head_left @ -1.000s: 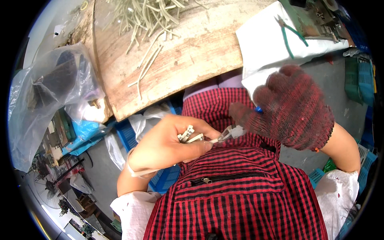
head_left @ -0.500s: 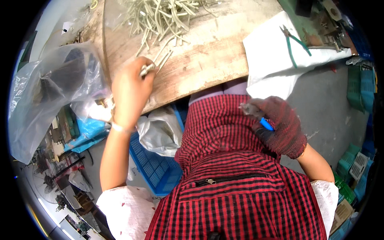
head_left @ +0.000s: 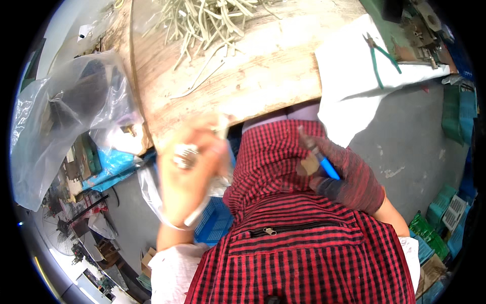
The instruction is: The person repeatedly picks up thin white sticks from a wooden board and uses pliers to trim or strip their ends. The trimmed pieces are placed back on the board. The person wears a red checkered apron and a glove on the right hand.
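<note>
My left hand [head_left: 195, 159], bare and wearing a wide silver ring [head_left: 186, 156], is just off the table's near edge. Motion smears its fingers. Something pale [head_left: 223, 125] shows at the fingertips, too blurred to name. In front of my apron, my right hand [head_left: 352, 175] wears a dark red and black knitted glove. It is closed on a metal hand tool with a blue handle [head_left: 329, 168], seemingly pliers, whose tip points away from me. A pile of pale greenish tube-like strips [head_left: 207, 20] lies at the table's far side. One loose strip [head_left: 200, 82] lies nearer.
The wooden table [head_left: 263, 76] carries a white cloth [head_left: 347, 76] at its right, with green-handled pliers [head_left: 377, 55] on it. Clear plastic bags [head_left: 66, 106] hang at the left. Below stands a blue basket [head_left: 215, 220]. Crates [head_left: 455, 114] line the right side.
My left hand has come back from the strips toward me, past the table edge. Short strips by its fingers are gone from that spot. The right hand has shifted slightly nearer, turning the tool.
</note>
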`<state>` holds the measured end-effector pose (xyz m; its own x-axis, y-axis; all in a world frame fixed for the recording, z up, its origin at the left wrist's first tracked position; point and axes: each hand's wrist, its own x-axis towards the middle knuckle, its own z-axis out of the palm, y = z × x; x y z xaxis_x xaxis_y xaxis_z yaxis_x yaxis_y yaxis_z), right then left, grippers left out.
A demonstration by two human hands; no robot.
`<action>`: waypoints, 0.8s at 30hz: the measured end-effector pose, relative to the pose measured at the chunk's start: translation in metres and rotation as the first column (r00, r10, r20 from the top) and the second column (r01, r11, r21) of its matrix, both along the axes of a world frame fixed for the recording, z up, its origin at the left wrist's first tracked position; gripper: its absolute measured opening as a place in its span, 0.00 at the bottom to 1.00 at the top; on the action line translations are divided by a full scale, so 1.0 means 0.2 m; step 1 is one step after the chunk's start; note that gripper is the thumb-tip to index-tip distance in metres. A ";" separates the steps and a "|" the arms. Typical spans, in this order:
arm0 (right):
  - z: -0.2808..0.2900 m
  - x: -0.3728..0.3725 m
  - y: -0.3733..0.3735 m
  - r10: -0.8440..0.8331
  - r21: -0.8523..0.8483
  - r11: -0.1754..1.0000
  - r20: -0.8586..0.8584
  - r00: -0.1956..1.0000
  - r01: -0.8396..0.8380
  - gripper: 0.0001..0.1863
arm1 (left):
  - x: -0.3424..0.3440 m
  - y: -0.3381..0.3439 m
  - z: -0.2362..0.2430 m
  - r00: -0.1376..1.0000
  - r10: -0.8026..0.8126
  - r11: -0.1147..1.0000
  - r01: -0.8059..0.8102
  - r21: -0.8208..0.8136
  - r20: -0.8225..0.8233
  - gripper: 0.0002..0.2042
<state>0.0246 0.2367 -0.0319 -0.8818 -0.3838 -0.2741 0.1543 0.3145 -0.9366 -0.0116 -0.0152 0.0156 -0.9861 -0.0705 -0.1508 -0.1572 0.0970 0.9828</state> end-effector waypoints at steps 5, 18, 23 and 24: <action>0.21 -0.08 -0.11 0.159 0.416 0.907 -0.464 0.872 0.056 0.33 | 0.13 0.08 -0.04 0.948 -0.163 0.923 0.049 0.382 0.272 0.20; 0.29 -0.18 0.04 0.687 0.785 0.619 -0.549 0.476 0.012 0.23 | 0.02 0.01 0.05 0.678 -0.531 0.834 0.311 0.455 0.509 0.14; 0.31 -0.24 0.06 0.709 0.754 0.650 -0.646 0.284 0.092 0.19 | -0.01 0.02 0.05 0.600 -0.596 0.800 0.383 0.463 0.534 0.15; 0.31 -0.25 0.06 0.704 0.745 0.662 -0.655 0.274 0.081 0.19 | 0.00 0.02 0.05 0.601 -0.591 0.804 0.389 0.449 0.538 0.15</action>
<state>-0.0252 0.2487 0.0311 -0.5355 -0.8042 0.2578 -0.8298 0.5578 0.0161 -0.0113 -0.0112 0.0263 -0.5147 0.5354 -0.6696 -0.7430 0.1112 0.6600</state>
